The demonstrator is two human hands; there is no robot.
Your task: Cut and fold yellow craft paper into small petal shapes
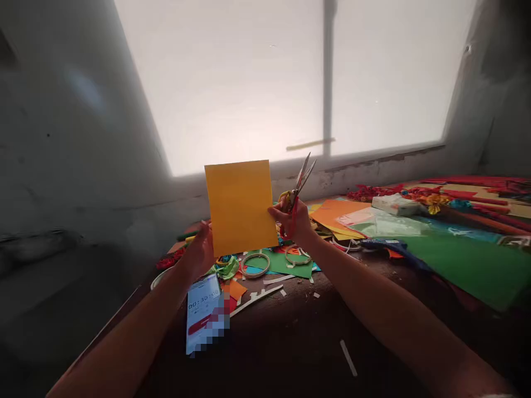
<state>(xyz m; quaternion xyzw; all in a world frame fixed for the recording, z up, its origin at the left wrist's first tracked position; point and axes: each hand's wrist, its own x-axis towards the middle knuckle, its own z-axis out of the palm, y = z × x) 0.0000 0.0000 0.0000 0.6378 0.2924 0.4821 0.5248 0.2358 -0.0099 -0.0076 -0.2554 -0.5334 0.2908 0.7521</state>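
An upright sheet of yellow paper (241,209) is held up above the table. My left hand (202,247) grips its lower left edge, with most of the fingers hidden behind the sheet. At the right edge, my right hand (301,222) pinches the paper between thumb and fingers. That same hand also holds a pair of scissors (302,178) with red and yellow handles, blades pointing up and slightly parted. Below the sheet lie two tape rolls (255,266) and green paper (277,262).
A phone (203,309) showing a timer lies below my left hand. Paper strips (255,300) are scattered on the dark table (290,342). Orange paper (338,214), a large green sheet (464,265) and a tissue pack (394,204) lie on the right. A bright window (249,83) stands behind.
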